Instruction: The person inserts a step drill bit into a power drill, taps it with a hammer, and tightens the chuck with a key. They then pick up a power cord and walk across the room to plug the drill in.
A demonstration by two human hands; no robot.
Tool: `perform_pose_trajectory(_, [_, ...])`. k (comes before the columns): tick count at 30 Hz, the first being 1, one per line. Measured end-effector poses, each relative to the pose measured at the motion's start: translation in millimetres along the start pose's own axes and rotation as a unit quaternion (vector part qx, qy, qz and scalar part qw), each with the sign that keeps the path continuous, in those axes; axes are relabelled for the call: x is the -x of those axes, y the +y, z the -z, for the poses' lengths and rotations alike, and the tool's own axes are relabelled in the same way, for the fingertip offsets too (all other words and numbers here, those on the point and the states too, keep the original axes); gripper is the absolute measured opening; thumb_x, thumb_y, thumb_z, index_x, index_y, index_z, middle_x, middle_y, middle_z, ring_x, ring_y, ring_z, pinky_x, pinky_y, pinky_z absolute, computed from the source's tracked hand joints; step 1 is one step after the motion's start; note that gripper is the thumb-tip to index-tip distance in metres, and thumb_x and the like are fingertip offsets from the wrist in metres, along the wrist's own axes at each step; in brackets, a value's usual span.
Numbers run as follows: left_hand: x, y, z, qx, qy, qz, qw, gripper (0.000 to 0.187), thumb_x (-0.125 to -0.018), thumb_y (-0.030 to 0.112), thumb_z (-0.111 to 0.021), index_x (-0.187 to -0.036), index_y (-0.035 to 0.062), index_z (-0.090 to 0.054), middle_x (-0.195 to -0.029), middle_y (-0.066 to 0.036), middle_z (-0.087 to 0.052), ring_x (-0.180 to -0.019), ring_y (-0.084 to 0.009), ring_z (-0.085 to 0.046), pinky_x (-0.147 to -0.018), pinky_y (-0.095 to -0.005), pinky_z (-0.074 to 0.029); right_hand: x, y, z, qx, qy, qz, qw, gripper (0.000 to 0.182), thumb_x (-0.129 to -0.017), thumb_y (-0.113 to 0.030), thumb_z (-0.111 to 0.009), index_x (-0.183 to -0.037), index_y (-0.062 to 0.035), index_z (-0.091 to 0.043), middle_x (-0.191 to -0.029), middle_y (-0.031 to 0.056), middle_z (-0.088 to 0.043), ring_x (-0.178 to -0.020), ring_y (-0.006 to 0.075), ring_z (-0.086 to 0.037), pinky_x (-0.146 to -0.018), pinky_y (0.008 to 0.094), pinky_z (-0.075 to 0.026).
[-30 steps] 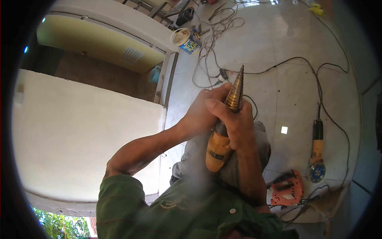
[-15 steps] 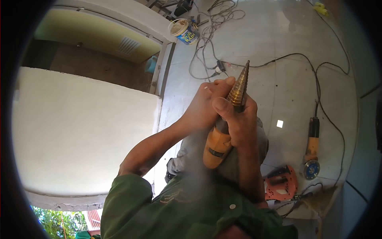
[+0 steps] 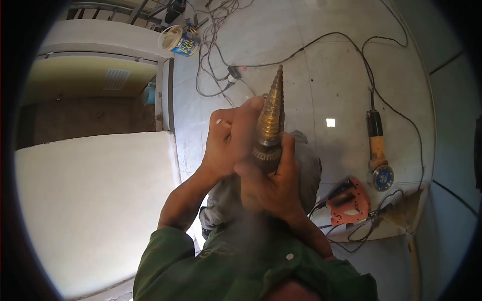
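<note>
My right hand (image 3: 271,188) is wrapped around a power drill just below its toothed chuck (image 3: 266,153), and hides the drill's body. A gold stepped cone bit (image 3: 272,108) sticks up from the chuck, pointing away from me. My left hand (image 3: 228,138) lies against the left side of the bit and chuck, fingers curled onto the bit. Both hands are close together above my grey-trousered knee (image 3: 306,165). My sleeves are green.
A large white panel (image 3: 90,200) lies at the left. On the tiled floor to the right lie a yellow angle grinder (image 3: 377,155) and an orange jigsaw (image 3: 349,200), with black cables (image 3: 351,45) looping around. A paint tub (image 3: 179,40) stands at the top left.
The drill has swung more upright, and its orange body is now hidden behind my right hand. My left hand has slid higher along the bit. The view has shifted right.
</note>
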State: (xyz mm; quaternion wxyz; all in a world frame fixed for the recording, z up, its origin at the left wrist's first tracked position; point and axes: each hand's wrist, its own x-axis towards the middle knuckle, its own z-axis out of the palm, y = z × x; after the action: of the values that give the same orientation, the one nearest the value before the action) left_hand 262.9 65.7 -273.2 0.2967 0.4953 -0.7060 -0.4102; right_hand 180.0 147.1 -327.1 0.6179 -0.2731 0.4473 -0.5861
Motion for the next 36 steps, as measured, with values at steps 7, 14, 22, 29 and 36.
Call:
perform_pose_trajectory(7, [20,-41,21,-0.286,0.081,-0.272,0.915,0.024,-0.090,0.017,-0.055,-0.101,-0.0038,-0.054,-0.082,-0.010,-0.059,-0.070,-0.0190,-0.056,-0.065,-0.0341,-0.045,1,12,4,0.116,-0.039,0.146,0.982,0.062,-0.073,-0.021,-0.080,-0.118,-0.0005,-0.043,-0.091,0.0114,-0.064,-0.081,0.0187,-0.065,-0.072,0.0308,-0.051])
perform_pose_trajectory(14, [34,-52,6,0.004,0.173,-0.057,0.983,0.036,-0.092,0.027,-0.051,-0.108,-0.0043,-0.046,-0.098,-0.017,-0.061,-0.083,-0.0275,-0.066,-0.076,-0.0374,-0.055,-1,15,9,-0.001,-0.062,0.207,0.976,0.061,-0.074,-0.022,-0.079,-0.121,-0.0048,-0.044,-0.091,0.0133,-0.062,-0.082,0.0268,-0.066,-0.077,0.0364,-0.049])
perform_pose_trajectory(22, [3,-67,-3,0.097,0.042,0.055,0.993,0.032,-0.095,0.032,-0.046,-0.097,0.0002,-0.050,-0.089,-0.010,-0.055,-0.079,-0.0207,-0.055,-0.069,-0.0343,-0.048,6,3,-1,0.096,0.025,0.117,0.988,0.060,-0.073,-0.020,-0.080,-0.119,-0.0045,-0.046,-0.097,0.0090,-0.063,-0.084,0.0138,-0.061,-0.073,0.0292,-0.050])
perform_pose_trajectory(29, [1,-45,32,0.269,-0.216,0.110,0.932,0.031,-0.098,0.025,-0.044,-0.079,0.0017,-0.052,-0.072,-0.001,-0.047,-0.070,-0.0098,-0.042,-0.061,-0.0280,-0.036,15,11,-21,0.083,0.083,0.035,0.993,0.053,-0.072,-0.009,-0.076,-0.110,-0.0015,-0.040,-0.093,0.0059,-0.058,-0.083,0.0110,-0.059,-0.072,0.0271,-0.050])
perform_pose_trajectory(36, [-14,-56,35,0.066,-0.164,-0.024,0.984,0.014,-0.088,0.012,-0.052,-0.080,0.0007,-0.053,-0.067,-0.009,-0.047,-0.059,-0.0207,-0.048,-0.056,-0.0322,-0.039,4,17,-44,0.187,0.146,0.028,0.971,0.050,-0.074,-0.012,-0.075,-0.111,0.0008,-0.043,-0.094,0.0073,-0.059,-0.082,0.0098,-0.058,-0.072,0.0257,-0.049])
